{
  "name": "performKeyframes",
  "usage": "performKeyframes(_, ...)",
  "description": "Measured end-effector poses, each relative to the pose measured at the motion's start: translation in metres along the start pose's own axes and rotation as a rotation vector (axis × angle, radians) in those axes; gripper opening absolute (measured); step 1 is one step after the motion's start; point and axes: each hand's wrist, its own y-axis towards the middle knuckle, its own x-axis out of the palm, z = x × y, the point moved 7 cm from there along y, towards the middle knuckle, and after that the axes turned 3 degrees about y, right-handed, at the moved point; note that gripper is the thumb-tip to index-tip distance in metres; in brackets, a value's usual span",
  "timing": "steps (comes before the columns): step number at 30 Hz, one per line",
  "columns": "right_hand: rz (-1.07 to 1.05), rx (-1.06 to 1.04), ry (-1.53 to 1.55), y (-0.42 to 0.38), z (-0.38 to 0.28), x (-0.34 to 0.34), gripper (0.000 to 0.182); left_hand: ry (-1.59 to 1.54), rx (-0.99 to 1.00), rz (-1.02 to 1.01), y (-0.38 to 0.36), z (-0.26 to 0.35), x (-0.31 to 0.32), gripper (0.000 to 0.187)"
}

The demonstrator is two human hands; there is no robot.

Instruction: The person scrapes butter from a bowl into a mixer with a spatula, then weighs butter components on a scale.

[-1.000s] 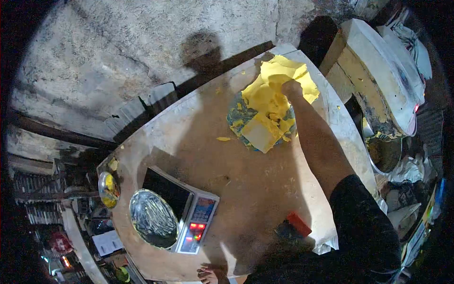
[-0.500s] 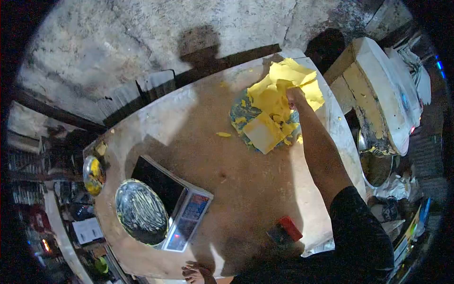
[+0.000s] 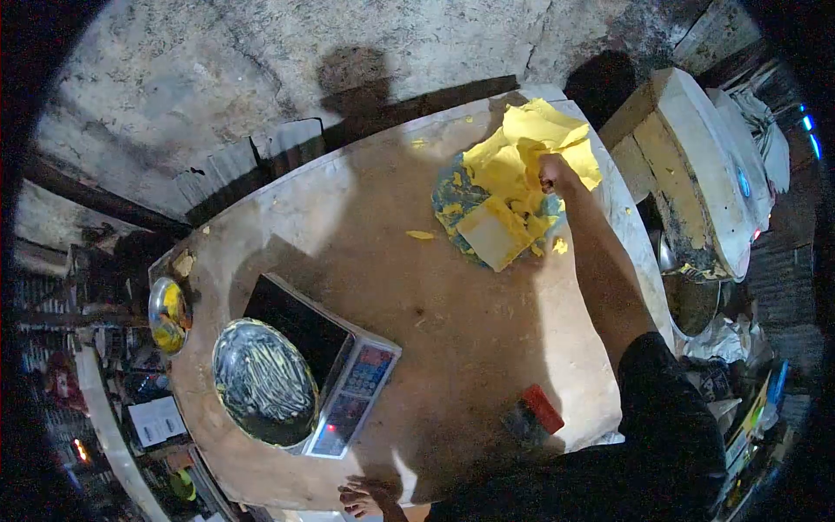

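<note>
Yellow soft dough mass (image 3: pixel 522 161), far right on the round wooden table (image 3: pixel 435 296), is gripped by the closed right hand (image 3: pixel 551 172); arm fully outstretched.

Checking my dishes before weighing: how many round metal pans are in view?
2: one pan sits on the scale; a smaller pan at the table's left edge. Clutter may hide more.

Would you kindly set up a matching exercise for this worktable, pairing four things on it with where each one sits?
Things:
1. yellow mass
2. metal pan
3. red-topped block
4. small bowl

Places:
A. on the digital scale
B. at the table's left edge
C. under the right hand, far end
D. near edge, beside the dark sleeve

Pairs: 1-C, 2-A, 3-D, 4-B
</note>
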Motion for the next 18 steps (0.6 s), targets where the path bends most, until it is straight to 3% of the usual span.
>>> performKeyframes(2, 0.024, -0.038, -0.465, 0.003, -0.006, 0.008, 0.018, -0.035, -0.007, -0.015, 0.006, -0.002, -0.005, 0.044)
performKeyframes(5, 0.156, -0.121, -0.567, -0.005, -0.008, 0.025, 0.019, -0.075, -0.03, -0.03, 0.018, -0.003, -0.002, 0.043)
performKeyframes(9, 0.182, -0.186, -0.408, 0.021, -0.003, -0.001, 0.019, -0.138, -0.061, -0.04, 0.038, -0.015, 0.001, 0.043)
performKeyframes(11, 0.298, 0.093, -0.381, 0.002, -0.002, 0.008, 0.018, -0.167, -0.071, -0.06, 0.034, -0.019, 0.007, 0.043)
performKeyframes(12, 0.289, 0.087, -0.382, 0.001, -0.005, 0.011, 0.018, -0.181, -0.082, -0.073, 0.037, -0.022, 0.006, 0.043)
performKeyframes(14, 0.211, -0.048, -0.857, -0.001, -0.012, 0.016, 0.021, -0.209, -0.099, -0.1, 0.039, -0.021, 0.005, 0.043)
performKeyframes(15, 0.253, 0.078, -0.455, -0.032, -0.013, 0.043, 0.019, -0.221, -0.103, -0.104, 0.04, -0.021, 0.008, 0.043)
performKeyframes(16, 0.259, 0.078, -0.444, -0.021, -0.007, 0.031, 0.019, -0.235, -0.105, -0.099, 0.043, -0.021, 0.013, 0.043)
performKeyframes(18, 0.07, -0.12, -0.953, -0.005, -0.013, 0.033, 0.02, -0.267, -0.1, -0.091, 0.044, -0.023, 0.019, 0.043)
